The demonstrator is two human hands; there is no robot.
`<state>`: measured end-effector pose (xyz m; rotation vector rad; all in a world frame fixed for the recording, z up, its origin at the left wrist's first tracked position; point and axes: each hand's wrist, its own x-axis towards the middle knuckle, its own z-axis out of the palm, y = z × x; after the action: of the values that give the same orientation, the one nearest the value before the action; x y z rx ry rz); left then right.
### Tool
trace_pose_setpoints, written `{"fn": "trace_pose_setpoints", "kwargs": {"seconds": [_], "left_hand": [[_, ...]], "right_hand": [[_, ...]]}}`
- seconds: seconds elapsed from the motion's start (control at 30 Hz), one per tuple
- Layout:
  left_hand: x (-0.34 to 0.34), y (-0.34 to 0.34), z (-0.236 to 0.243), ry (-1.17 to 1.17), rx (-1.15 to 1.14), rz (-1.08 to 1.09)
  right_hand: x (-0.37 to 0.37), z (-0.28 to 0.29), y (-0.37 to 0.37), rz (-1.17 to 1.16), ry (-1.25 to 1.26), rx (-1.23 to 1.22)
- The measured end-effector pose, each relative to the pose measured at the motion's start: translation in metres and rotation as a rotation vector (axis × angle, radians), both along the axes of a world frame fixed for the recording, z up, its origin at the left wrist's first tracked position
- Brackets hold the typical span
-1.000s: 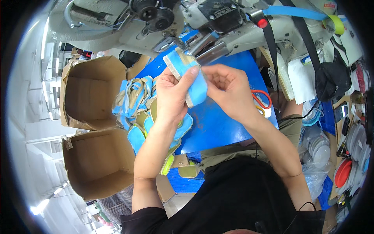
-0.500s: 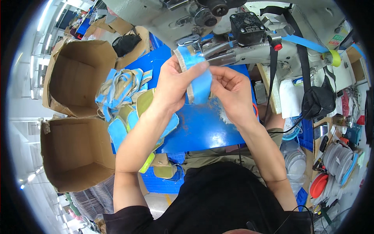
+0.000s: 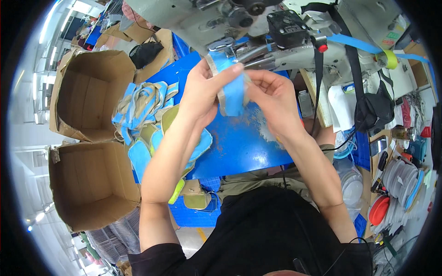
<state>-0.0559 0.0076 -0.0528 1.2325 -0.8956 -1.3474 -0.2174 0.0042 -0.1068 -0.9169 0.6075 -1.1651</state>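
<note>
A blue fabric piece (image 3: 234, 96) with beige edging is held up between my hands, just below the presser foot (image 3: 223, 44) of an industrial sewing machine (image 3: 177, 20). My left hand (image 3: 202, 89) grips its left side, thumb laid across the blue face. On the other side, my right hand (image 3: 275, 96) pinches the beige edge with curled fingers. The upper end of the piece reaches the machine's metal guides (image 3: 255, 55); whether it lies under the foot is hidden. A blue tape (image 3: 357, 42) runs to the machine from the right.
Left of my forearm, blue-and-beige strips (image 3: 145, 103) and blue and olive fabric pieces (image 3: 140, 154) lie heaped on the blue table (image 3: 221, 158). Two cardboard boxes (image 3: 94, 87) (image 3: 87, 184) stand farther left. A black pouch (image 3: 376, 110) hangs at right, above stacked white discs (image 3: 397, 181).
The blue fabric piece has turned slightly, showing a narrower blue face and more beige edge at its right. Both hands keep their hold, and the whole view has shifted a little.
</note>
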Motion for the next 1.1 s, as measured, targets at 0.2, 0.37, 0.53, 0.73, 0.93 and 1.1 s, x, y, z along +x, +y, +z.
{"fn": "trace_pose_setpoints", "kwargs": {"seconds": [0.2,0.37,0.53,0.73,0.93,1.1], "left_hand": [[-0.003,0.031,-0.009,-0.061,-0.047,0.024],[0.006,0.033,-0.002,0.059,-0.027,0.055],[0.004,0.031,0.001,0.215,0.105,0.06],[-0.003,0.033,-0.001,0.198,0.095,0.08],[-0.004,0.031,-0.006,0.127,0.056,0.086],[-0.004,0.025,-0.002,0.119,0.072,0.048]], "right_hand": [[-0.001,-0.007,-0.007,-0.06,0.113,-0.14],[-0.004,-0.006,-0.003,-0.092,0.219,-0.242],[-0.005,-0.011,-0.004,-0.195,0.308,-0.341],[-0.007,-0.008,-0.002,-0.209,0.401,-0.373],[-0.004,-0.009,0.0,-0.201,0.352,-0.345],[0.0,-0.01,0.004,-0.221,0.347,-0.29]]}}
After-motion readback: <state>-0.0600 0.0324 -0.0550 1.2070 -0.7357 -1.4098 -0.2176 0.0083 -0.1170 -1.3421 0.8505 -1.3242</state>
